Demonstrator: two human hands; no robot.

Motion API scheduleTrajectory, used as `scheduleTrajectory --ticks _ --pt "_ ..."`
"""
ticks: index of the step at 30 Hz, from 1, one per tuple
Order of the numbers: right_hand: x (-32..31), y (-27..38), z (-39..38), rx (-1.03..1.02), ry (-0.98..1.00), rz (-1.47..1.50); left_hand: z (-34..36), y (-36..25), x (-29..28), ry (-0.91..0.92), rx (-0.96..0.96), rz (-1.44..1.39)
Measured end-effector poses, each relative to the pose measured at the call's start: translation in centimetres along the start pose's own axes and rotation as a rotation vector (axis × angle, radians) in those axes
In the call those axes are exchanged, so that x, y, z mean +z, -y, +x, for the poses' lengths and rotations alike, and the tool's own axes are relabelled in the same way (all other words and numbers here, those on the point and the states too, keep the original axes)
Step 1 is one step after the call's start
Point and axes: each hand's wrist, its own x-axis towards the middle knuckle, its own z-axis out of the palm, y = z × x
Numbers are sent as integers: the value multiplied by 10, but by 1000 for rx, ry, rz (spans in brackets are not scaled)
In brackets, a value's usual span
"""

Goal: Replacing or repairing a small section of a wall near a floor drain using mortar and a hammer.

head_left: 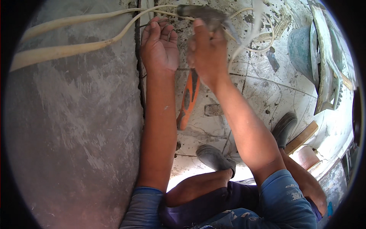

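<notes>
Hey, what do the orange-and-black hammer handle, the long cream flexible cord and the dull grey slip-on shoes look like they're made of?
The orange-and-black hammer handle: probably plastic with rubbery inserts, matte, judging by the two-colour pattern. The long cream flexible cord: likely plastic or rubber, smooth, bending in even curves. The dull grey slip-on shoes: perhaps moulded rubber or foam, smooth and laceless.

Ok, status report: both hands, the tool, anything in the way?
Right hand gripping orange-and-black-handled hammer, head motion-blurred. Left hand curled palm-up, contents unclear. Long cream-coloured cable passing close to both, possibly in the way.
</notes>
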Motion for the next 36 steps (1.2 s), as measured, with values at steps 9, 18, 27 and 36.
scheduleTrajectory --ticks 9,18,27,36 --pt "-4 -7 -2 -58 36 -53 3 1 -5 18 -3 -31" --pt "0 -2 -10 -180 -3 -104 -3 0 -1 52 -64 84" --pt "-17 2 -15 -94 22 -94 -7 -3 10 -65 82 97" --pt "-65 6 -47 11 61 -306 -31 5 11 82 -11 226"
